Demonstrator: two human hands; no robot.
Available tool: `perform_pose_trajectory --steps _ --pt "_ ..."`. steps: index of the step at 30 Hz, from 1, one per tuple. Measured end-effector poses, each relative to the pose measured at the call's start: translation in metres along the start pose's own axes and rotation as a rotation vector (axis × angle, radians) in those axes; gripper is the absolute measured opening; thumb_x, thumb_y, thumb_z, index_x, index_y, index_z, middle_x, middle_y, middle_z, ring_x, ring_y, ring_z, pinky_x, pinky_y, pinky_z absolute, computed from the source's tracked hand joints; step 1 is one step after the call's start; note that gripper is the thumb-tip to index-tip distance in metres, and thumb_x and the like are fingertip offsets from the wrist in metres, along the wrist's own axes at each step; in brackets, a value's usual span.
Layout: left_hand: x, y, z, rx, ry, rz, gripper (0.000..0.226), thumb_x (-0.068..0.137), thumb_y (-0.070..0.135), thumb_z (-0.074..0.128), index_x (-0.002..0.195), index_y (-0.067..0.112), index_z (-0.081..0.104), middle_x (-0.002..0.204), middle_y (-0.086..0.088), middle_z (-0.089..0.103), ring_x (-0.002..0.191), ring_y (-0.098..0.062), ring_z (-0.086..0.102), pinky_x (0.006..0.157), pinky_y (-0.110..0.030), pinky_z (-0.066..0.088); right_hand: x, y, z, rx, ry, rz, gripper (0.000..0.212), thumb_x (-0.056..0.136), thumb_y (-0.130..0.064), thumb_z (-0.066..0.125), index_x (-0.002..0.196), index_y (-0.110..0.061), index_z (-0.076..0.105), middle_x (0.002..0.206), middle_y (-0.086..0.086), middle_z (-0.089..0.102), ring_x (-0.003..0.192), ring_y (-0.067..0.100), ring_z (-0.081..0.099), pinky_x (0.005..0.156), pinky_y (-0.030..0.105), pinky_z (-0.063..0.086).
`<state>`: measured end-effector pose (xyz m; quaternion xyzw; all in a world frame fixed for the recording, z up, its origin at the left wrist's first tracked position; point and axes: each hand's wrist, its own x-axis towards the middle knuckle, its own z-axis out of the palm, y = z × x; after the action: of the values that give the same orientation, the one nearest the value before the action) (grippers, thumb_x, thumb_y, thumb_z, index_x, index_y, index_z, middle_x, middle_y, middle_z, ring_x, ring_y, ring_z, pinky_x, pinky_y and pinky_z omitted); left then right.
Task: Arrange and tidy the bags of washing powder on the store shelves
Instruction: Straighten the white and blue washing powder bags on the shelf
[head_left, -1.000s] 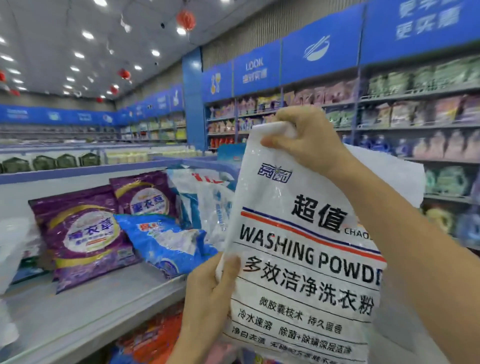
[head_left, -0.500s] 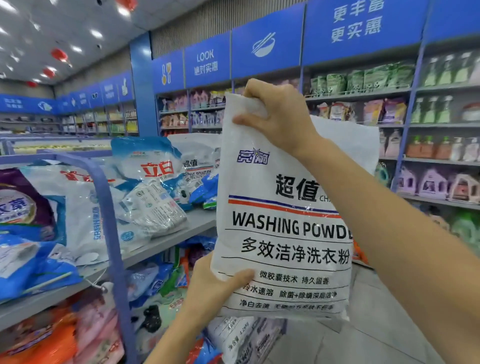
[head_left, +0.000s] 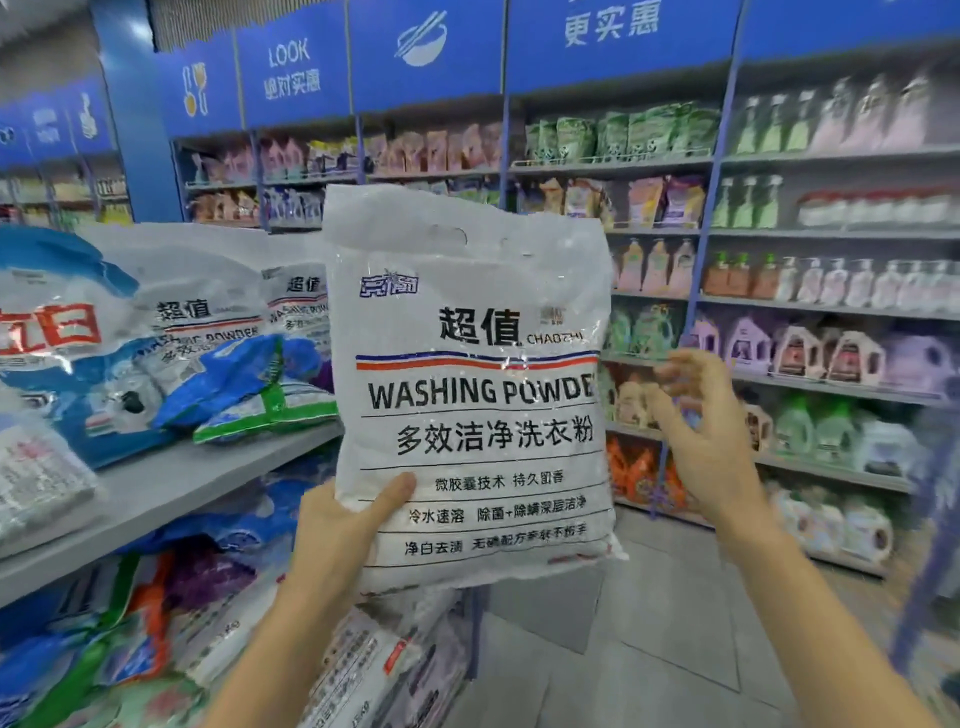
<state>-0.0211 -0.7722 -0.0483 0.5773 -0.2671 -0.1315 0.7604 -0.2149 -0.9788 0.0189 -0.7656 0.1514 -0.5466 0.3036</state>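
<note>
A white bag of washing powder (head_left: 467, 374) with black print stands upright in front of me. My left hand (head_left: 345, 530) grips its lower left corner, thumb on the front. My right hand (head_left: 701, 436) hovers just off the bag's right edge, fingers loosely spread, holding nothing. To the left, the grey shelf (head_left: 171, 483) carries a pile of white, blue and green washing powder bags (head_left: 208, 358), some lying flat and overlapping.
Under the grey shelf a lower tier (head_left: 156, 639) is stuffed with mixed bags. Across the aisle, wall shelves (head_left: 779, 312) hold bottles and pouches under blue signs. Grey floor tiles (head_left: 649, 649) lie to the lower right.
My right hand has let go of the bag's top corner and dropped to beside its right edge. The view has swung right along the shelf; my left hand still holds the bag.
</note>
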Motion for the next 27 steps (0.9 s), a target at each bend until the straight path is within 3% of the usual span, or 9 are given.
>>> perform_pose_trajectory --steps 4,8,11,14,15,17,21,25,27 --pt "0.069 -0.021 0.034 -0.059 0.001 0.007 0.037 0.057 0.032 0.077 0.091 0.018 0.072 0.086 -0.006 0.076 0.078 -0.025 0.073 0.068 -0.040 0.057 0.025 0.107 0.035 0.314 -0.185 0.475 0.029 0.101 -0.018 0.035 0.129 -0.016 0.043 0.134 0.012 0.050 0.097 0.006 0.058 0.088 0.028 0.042" --pt "0.144 -0.038 0.067 -0.086 -0.018 -0.031 0.033 0.058 0.028 0.076 0.087 0.012 0.073 0.079 -0.011 0.075 0.068 -0.026 0.073 0.047 -0.029 0.055 0.059 0.169 0.076 0.482 -0.344 0.610 0.073 0.079 -0.064 0.040 0.139 -0.023 0.043 0.149 0.000 0.038 0.136 0.014 0.037 0.113 0.041 0.030" --pt "0.199 -0.052 0.085 -0.070 -0.004 -0.040 0.032 0.056 0.029 0.077 0.083 0.011 0.073 0.079 -0.012 0.075 0.069 -0.028 0.073 0.049 -0.032 0.057 0.104 0.214 0.092 0.467 -0.403 0.568 0.080 0.071 -0.071 0.047 0.132 -0.018 0.052 0.133 0.005 0.058 0.123 0.014 0.054 0.100 0.031 0.047" --pt "0.245 -0.064 0.098 -0.052 0.034 -0.038 0.034 0.056 0.029 0.076 0.084 0.010 0.072 0.080 -0.013 0.075 0.071 -0.029 0.073 0.054 -0.035 0.058 0.153 0.256 0.117 0.336 -0.468 0.529 0.069 0.079 -0.065 0.035 0.131 -0.023 0.055 0.135 0.003 0.056 0.139 0.022 0.033 0.115 0.045 0.026" --pt "0.259 -0.068 0.101 -0.048 0.050 -0.036 0.032 0.059 0.027 0.076 0.085 0.009 0.072 0.080 -0.013 0.075 0.071 -0.029 0.073 0.052 -0.034 0.058 0.167 0.265 0.127 0.339 -0.500 0.518 0.067 0.079 -0.066 0.033 0.125 -0.024 0.059 0.125 -0.003 0.064 0.133 0.018 0.043 0.112 0.040 0.033" --pt "0.287 -0.077 0.106 -0.039 0.099 -0.022 0.024 0.066 0.021 0.076 0.086 0.008 0.071 0.078 -0.013 0.075 0.067 -0.027 0.073 0.048 -0.032 0.056 0.194 0.277 0.149 0.406 -0.535 0.517 0.060 0.077 -0.064 0.036 0.113 -0.026 0.064 0.106 -0.014 0.071 0.107 0.004 0.063 0.084 0.017 0.052" --pt "0.334 -0.090 0.114 0.002 0.203 0.026 0.017 0.071 0.019 0.075 0.085 0.010 0.072 0.078 -0.010 0.075 0.067 -0.023 0.073 0.047 -0.028 0.054 0.248 0.307 0.189 0.502 -0.546 0.511 0.036 0.082 -0.049 0.043 0.074 -0.038 0.076 0.078 -0.021 0.072 0.077 -0.008 0.067 0.058 0.006 0.049" --pt "0.378 -0.102 0.128 0.072 0.344 0.077 0.010 0.076 0.021 0.074 0.083 0.014 0.072 0.080 -0.006 0.076 0.076 -0.026 0.073 0.065 -0.039 0.059 0.309 0.345 0.225 0.592 -0.779 0.456 0.039 0.080 -0.054 0.042 0.094 -0.038 0.074 0.102 -0.010 0.072 0.097 0.005 0.067 0.079 0.020 0.056" --pt "0.399 -0.108 0.136 0.090 0.418 0.096 0.009 0.077 0.022 0.074 0.082 0.015 0.072 0.080 -0.007 0.076 0.074 -0.024 0.073 0.069 -0.041 0.058 0.340 0.367 0.243 0.615 -0.817 0.418 0.043 0.078 -0.055 0.043 0.101 -0.031 0.071 0.100 -0.013 0.072 0.095 0.004 0.068 0.073 0.018 0.056"
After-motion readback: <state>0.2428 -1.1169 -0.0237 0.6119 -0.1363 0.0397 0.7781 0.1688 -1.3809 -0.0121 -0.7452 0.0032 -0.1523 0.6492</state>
